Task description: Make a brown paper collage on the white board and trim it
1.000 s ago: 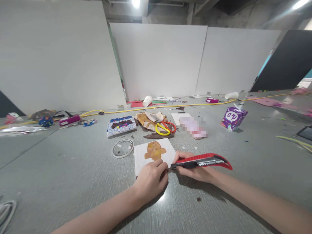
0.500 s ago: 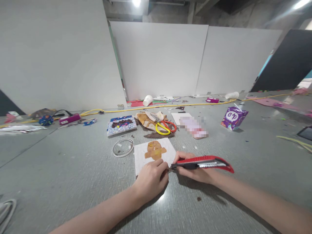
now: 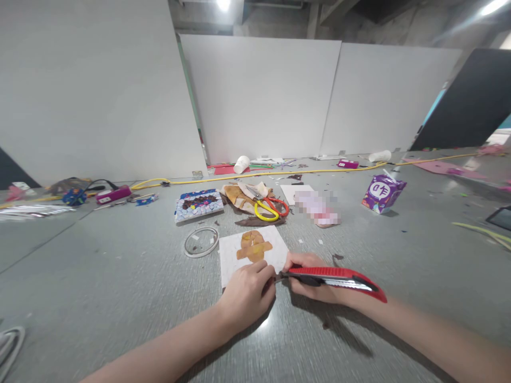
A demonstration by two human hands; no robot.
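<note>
My right hand grips a red utility knife, its handle end pointing back to the right and its front end close to my left fingertips. My left hand rests on the lower edge of a white card, fingers pinched together. What lies between those fingers is mostly hidden; a small dark bit shows by the knife's tip. On the card is a brown shape of a round piece with a band across it.
Behind the card lie scissors with yellow and red handles on brown leaf-like pieces. A mosaic-patterned panel and a pale ring are leftward. A purple carton stands right. A yellow cord runs across the back.
The rear end of the utility knife has dipped and swung slightly toward me, and my right hand has turned and lowered a little. My left hand and the card look almost unmoved.
</note>
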